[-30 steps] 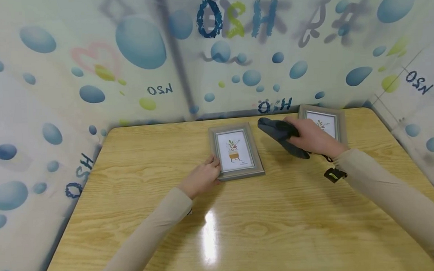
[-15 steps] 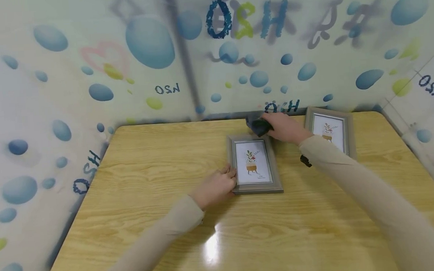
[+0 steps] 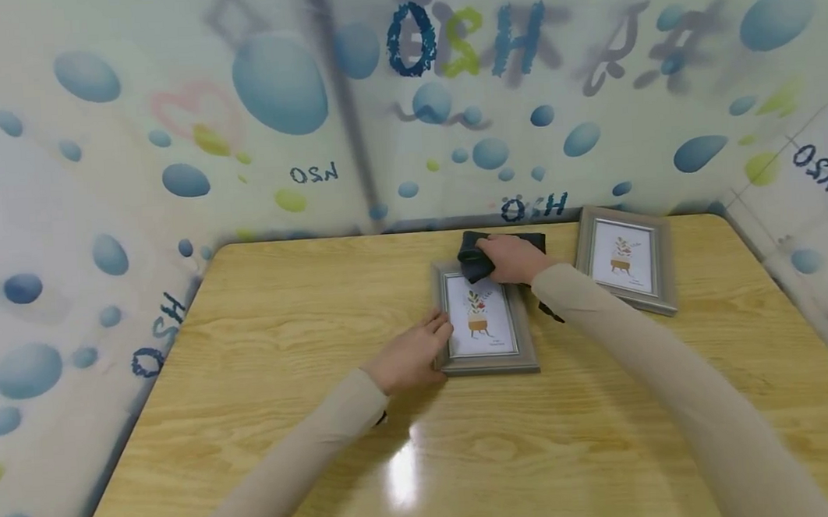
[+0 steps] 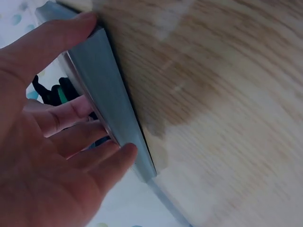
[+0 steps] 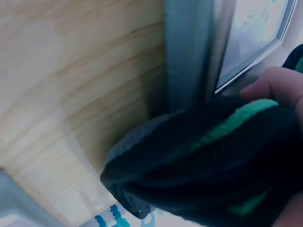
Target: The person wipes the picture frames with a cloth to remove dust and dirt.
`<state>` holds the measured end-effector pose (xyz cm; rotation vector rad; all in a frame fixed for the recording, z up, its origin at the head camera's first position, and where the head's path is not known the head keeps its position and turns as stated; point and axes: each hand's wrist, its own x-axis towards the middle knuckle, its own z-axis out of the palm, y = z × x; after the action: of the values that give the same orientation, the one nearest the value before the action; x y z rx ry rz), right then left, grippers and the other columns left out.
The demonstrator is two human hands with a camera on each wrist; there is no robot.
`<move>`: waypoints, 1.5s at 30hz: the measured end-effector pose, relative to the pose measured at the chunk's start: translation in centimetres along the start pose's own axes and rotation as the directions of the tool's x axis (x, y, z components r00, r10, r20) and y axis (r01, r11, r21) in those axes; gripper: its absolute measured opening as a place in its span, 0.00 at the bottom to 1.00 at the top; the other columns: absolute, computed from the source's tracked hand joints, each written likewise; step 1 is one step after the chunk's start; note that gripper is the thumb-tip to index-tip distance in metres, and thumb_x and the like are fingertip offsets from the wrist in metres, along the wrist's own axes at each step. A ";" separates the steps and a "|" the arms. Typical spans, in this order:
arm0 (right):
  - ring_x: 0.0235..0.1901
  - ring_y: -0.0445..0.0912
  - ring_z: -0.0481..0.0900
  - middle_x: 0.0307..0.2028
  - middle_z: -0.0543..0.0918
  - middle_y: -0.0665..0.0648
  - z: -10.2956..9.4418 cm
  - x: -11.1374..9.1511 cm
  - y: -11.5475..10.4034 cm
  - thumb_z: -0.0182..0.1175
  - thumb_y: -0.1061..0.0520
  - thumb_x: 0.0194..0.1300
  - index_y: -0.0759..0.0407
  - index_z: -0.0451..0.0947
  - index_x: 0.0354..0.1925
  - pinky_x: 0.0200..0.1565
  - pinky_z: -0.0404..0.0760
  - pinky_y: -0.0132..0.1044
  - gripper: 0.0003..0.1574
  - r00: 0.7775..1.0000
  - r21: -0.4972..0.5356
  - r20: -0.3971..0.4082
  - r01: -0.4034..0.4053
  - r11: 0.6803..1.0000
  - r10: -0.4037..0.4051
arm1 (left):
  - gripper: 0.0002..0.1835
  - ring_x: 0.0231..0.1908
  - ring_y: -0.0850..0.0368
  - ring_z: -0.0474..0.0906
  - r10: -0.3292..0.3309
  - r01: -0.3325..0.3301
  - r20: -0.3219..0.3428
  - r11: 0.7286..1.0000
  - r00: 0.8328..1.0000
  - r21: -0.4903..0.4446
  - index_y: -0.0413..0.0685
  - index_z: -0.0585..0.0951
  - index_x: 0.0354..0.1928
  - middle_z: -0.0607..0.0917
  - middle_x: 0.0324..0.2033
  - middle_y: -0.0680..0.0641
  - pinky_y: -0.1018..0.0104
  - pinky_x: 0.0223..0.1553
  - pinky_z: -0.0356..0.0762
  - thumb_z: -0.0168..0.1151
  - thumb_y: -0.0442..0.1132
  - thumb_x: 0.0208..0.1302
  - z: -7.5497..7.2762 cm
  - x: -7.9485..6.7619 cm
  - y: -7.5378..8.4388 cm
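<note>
A grey picture frame (image 3: 486, 365) lies face up on the table, its print showing a potted plant. My left hand (image 3: 410, 355) holds this frame by its left side. In the left wrist view, the thumb lies near one corner of the frame's edge (image 4: 109, 94) and the fingers reach over the side. My right hand (image 3: 515, 258) grips a bunched dark cloth (image 3: 475, 255), which rests on the frame's top end and hides part of it. Green stripes run along the cloth (image 5: 189, 156) in the right wrist view.
A second, similar picture frame (image 3: 659, 265) lies slightly turned to the right of my right hand. The wooden table (image 3: 303, 295) ends at the back against a wall (image 3: 359, 152) with blue dots and lettering. Side walls stand left and right.
My right hand has carried the cloth leftward, then down onto the top end of the near frame. That frame has shifted slightly toward me and straightened, with my left hand still on its side.
</note>
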<state>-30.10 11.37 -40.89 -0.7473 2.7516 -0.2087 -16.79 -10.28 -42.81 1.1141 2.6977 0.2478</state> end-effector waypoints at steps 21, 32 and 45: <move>0.60 0.60 0.70 0.60 0.73 0.66 0.7 2.2 -2.2 0.57 0.67 0.65 0.62 0.67 0.64 0.60 0.67 0.53 0.29 0.975 0.129 -0.038 0.223 0.966 -0.220 | 0.40 0.66 0.39 0.61 -0.039 0.037 0.033 0.998 0.999 0.045 0.35 0.71 0.58 0.70 0.63 0.34 0.57 0.57 0.71 0.81 0.41 0.44 -0.7 0.8 1.0; 0.57 0.62 0.71 0.58 0.74 0.70 -0.4 -0.3 2.4 0.62 0.65 0.63 0.68 0.67 0.63 0.58 0.69 0.55 0.31 0.997 0.129 -0.017 0.078 0.989 -0.077 | 0.38 0.66 0.41 0.62 -0.074 0.072 0.022 0.993 0.997 0.091 0.37 0.71 0.55 0.71 0.62 0.36 0.56 0.57 0.72 0.80 0.45 0.44 -0.6 0.8 0.7; 0.60 0.58 0.71 0.61 0.73 0.63 0.3 2.0 -4.4 0.62 0.64 0.65 0.61 0.67 0.66 0.60 0.68 0.51 0.33 0.959 0.020 -0.007 0.283 0.959 -0.283 | 0.39 0.62 0.42 0.68 -0.050 0.050 -0.002 0.993 0.999 0.105 0.39 0.72 0.54 0.76 0.58 0.38 0.56 0.55 0.74 0.81 0.49 0.43 -0.8 1.4 0.5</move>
<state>-29.62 6.53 -40.71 -1.1353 2.6309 -0.2966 -17.64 -8.96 -42.11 1.0727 2.7619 0.0987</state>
